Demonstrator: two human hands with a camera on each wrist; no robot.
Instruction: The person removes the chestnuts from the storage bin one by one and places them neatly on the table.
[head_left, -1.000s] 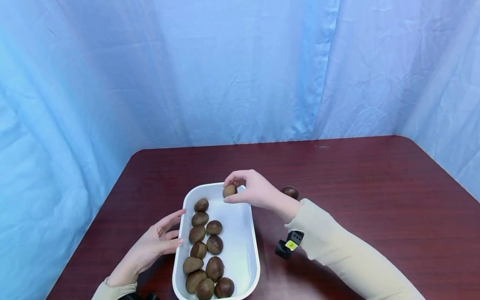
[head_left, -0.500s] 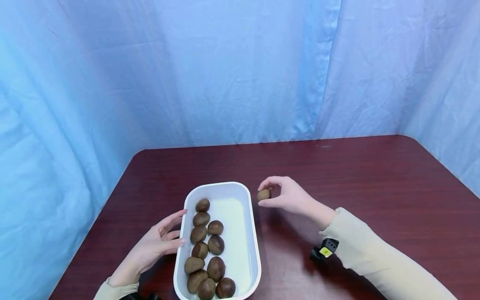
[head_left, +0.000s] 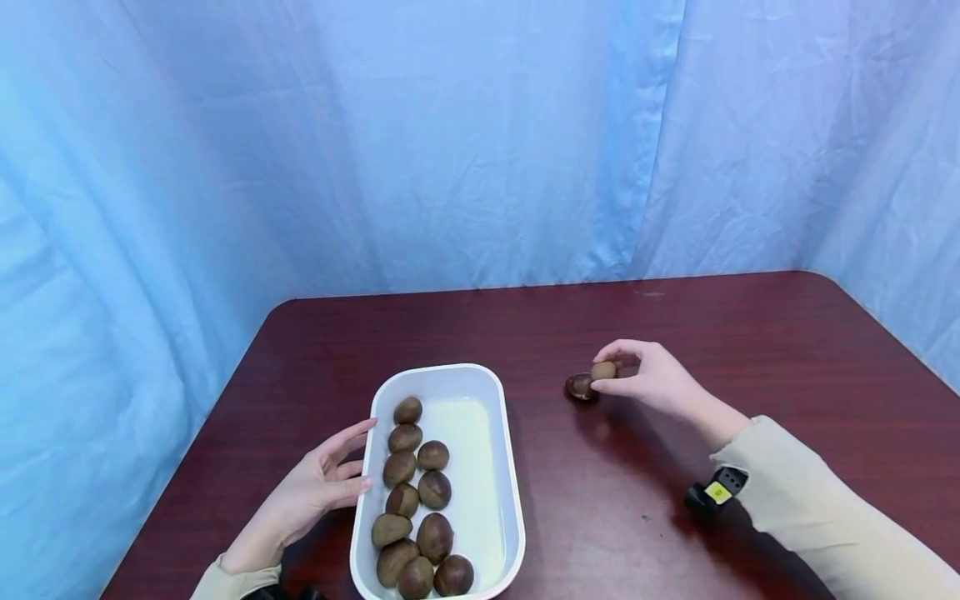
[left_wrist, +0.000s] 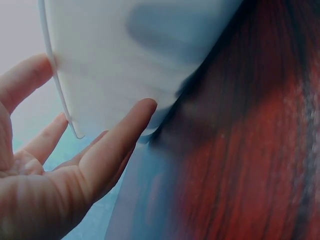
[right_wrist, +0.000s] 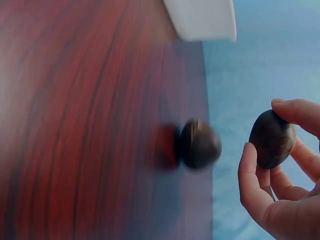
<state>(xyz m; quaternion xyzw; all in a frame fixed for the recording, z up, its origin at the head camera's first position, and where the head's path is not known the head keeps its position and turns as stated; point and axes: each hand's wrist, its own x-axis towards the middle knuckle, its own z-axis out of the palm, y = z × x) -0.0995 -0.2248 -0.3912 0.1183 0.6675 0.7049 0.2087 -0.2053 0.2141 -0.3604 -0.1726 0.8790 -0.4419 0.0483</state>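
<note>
My right hand [head_left: 660, 382] pinches a brown chestnut [head_left: 603, 371] between thumb and fingertips, right of the tray. In the right wrist view that chestnut [right_wrist: 271, 141] is held above the table. Just beside it a darker chestnut [head_left: 581, 387] lies on the tabletop. My left hand [head_left: 309, 493] rests its fairly straight fingertips against the left side of a white rounded tray [head_left: 514, 508]. The left wrist view has these fingers [left_wrist: 117, 140] touching the tray's outer wall [left_wrist: 105, 65]. Several chestnuts [head_left: 435, 537] fill the tray's left half in two uneven columns.
A dark red wooden table [head_left: 720, 333] carries everything. Light blue curtains [head_left: 480, 150] hang behind its far edge and along both sides. A black wrist device with a yellow label [head_left: 717, 492] sits at my right cuff.
My right hand has carried its chestnut from over the tray's far right corner rightwards, out across the table, to beside the loose chestnut. My left hand stays at the tray.
</note>
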